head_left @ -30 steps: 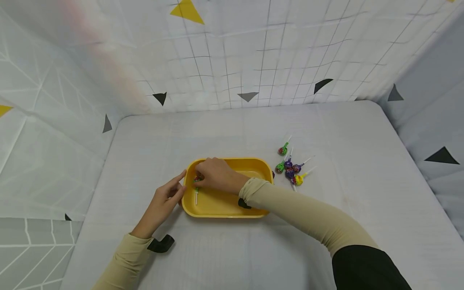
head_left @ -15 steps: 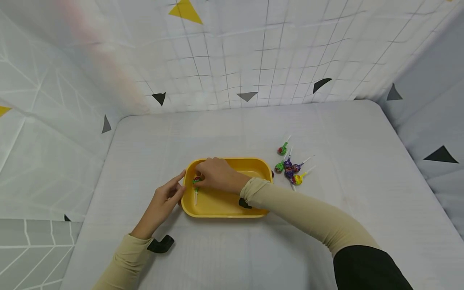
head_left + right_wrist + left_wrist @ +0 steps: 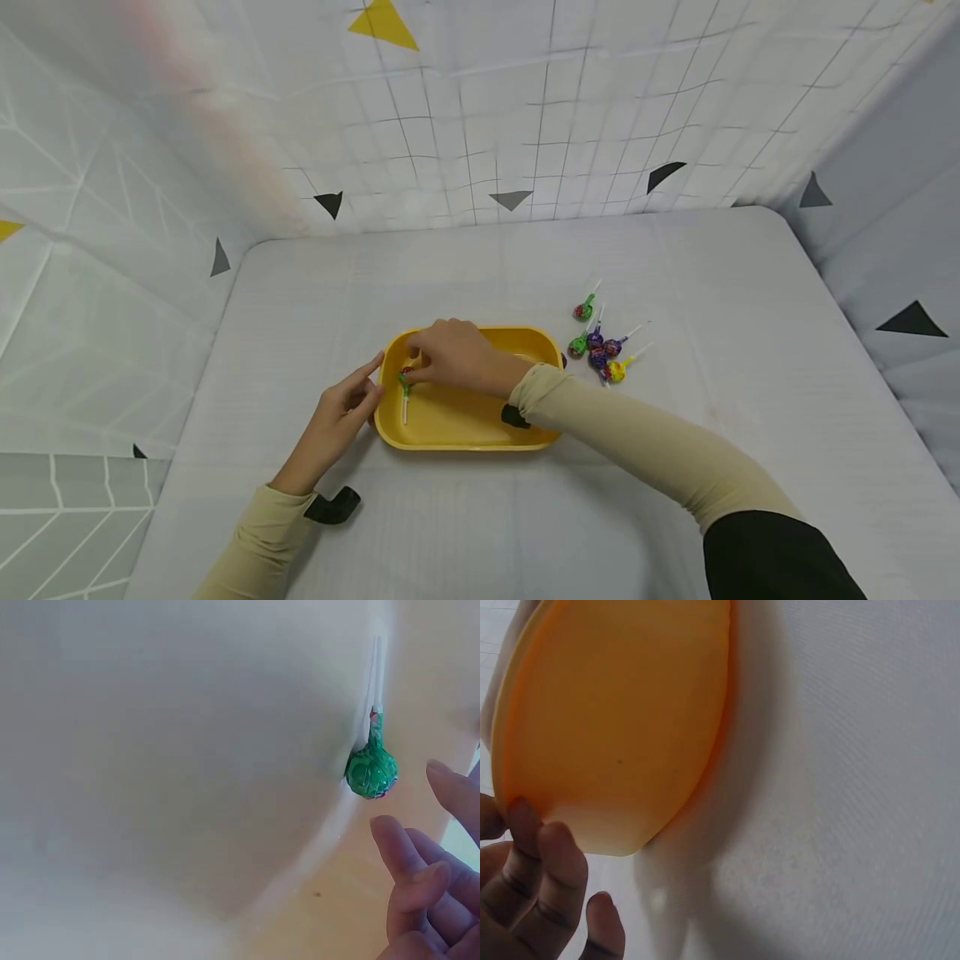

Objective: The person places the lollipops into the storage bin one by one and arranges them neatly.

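Observation:
A yellow tray point(image 3: 465, 437) is in front of me, with my left hand point(image 3: 339, 425) at its left end. In the left wrist view the curled fingers point(image 3: 559, 862) of that hand hold the tray's rim and outer wall. Inside the tray a lollipop point(image 3: 373, 771) in a green wrapper lies along the left wall, its white stick pointing toward me. My right hand point(image 3: 457, 358) hovers over the tray just beside the candy. The right wrist view shows its thumb and fingers apart, with a gap between them and the lollipop.
Several lollipops lie on the white table point(image 3: 450, 517) to the right of the tray: green ones point(image 3: 577, 346), purple ones point(image 3: 597, 358) and a yellow one point(image 3: 617, 371). A dark wrapper peeks out beside the tray's right rim. White patterned cloth walls the table's back and sides.
My right hand has let go of the green lollipop and drawn back slightly up and to the right. The lollipop stays by the tray's left wall. My left hand keeps its place.

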{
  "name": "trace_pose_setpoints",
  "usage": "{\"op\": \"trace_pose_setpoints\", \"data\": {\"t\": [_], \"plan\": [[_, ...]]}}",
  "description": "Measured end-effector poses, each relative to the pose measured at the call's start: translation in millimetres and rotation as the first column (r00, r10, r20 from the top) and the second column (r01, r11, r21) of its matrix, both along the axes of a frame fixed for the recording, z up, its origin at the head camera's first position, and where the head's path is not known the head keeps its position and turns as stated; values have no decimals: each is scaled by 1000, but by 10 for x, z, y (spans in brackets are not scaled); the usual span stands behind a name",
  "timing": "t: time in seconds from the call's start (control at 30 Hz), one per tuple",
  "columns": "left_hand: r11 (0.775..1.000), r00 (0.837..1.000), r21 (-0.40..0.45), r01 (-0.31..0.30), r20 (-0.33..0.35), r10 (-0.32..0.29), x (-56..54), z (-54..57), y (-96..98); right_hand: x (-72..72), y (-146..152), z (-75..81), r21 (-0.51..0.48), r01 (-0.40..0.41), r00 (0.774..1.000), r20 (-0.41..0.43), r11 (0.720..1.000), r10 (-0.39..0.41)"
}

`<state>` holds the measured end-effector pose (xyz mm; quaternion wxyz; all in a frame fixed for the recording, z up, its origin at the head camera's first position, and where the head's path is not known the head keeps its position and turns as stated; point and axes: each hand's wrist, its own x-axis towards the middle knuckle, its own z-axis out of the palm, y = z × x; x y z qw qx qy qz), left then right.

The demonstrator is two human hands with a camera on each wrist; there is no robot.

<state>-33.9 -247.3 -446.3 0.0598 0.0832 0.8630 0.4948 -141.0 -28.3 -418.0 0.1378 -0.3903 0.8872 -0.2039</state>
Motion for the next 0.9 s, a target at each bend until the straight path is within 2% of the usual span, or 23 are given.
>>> {"op": "trace_pose_setpoints", "data": {"t": [0.13, 0.37, 0.53, 0.73, 0.9], "plan": [[1000, 1000, 1, 1, 6, -1, -2, -6, -3, 3, 91, 37, 14, 10, 1000, 0, 1000, -10], [1000, 1000, 8, -9, 12, 8, -14, -33, -11, -36, 256, 94, -21, 28, 999, -32, 999, -29], [1000, 1000, -2, -17, 10, 17, -11, -23, -5, -60, 357, 204, -31, 52, 998, -37, 998, -53], [1000, 1000, -1, -21, 5, 21, -8, -20, 6, -128, 519, 261, -59, 50, 999, -20, 997, -51], [1000, 1000, 7, -14, 3, 14, -6, -39, 8, -187, 670, 302, -88, 54, 998, -37, 995, -58]]}}
